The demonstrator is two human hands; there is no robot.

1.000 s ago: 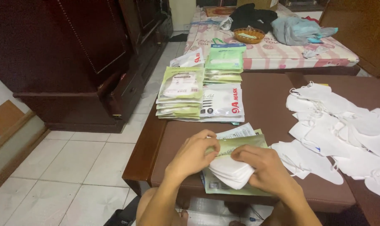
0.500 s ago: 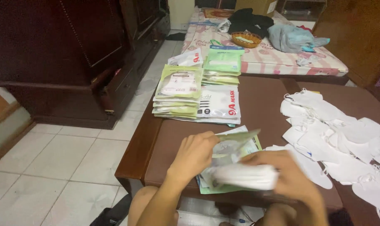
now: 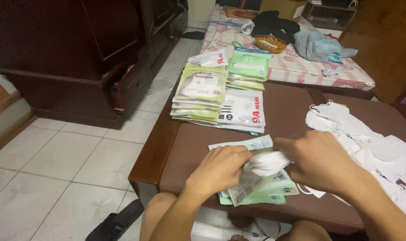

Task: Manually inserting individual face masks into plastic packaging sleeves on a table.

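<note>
The right hand [image 3: 321,163] was closed around a stack of folded white masks [image 3: 267,163], grasping one end of it just above the near edge of the bench [image 3: 292,107]. The left hand [image 3: 221,169] pinched the open mouth of a pale green pouch [image 3: 256,189], its fingers [image 3: 238,156] touching the other end of the stack. The stack lay at the pouch mouth; how far it sat inside could not be told.

Under the pouch lay further flat pouches of the same kind, overhanging the near edge slightly. A pile of loose white masks [image 3: 364,134] spread along the right side of the bench, close to the right wrist. Stacks of filled green and white packets [image 3: 203,93] stood towards the far left corner, well apart from both hands. Beyond the far edge stood a bed [image 3: 301,67] bearing a small basket [image 3: 271,43], dark clothing and a bag. A dark wooden cabinet [image 3: 78,53] stood on the tiled floor to the left, and a black slipper [image 3: 116,223] lay beside the person's knee.

Risk, as a judgement: the stack was held at its end only, so the layers could fan apart and snag on the pouch mouth. The thin pouch could crease or tear under the pinch. The overhanging pouches could slide off the near edge to the floor.
</note>
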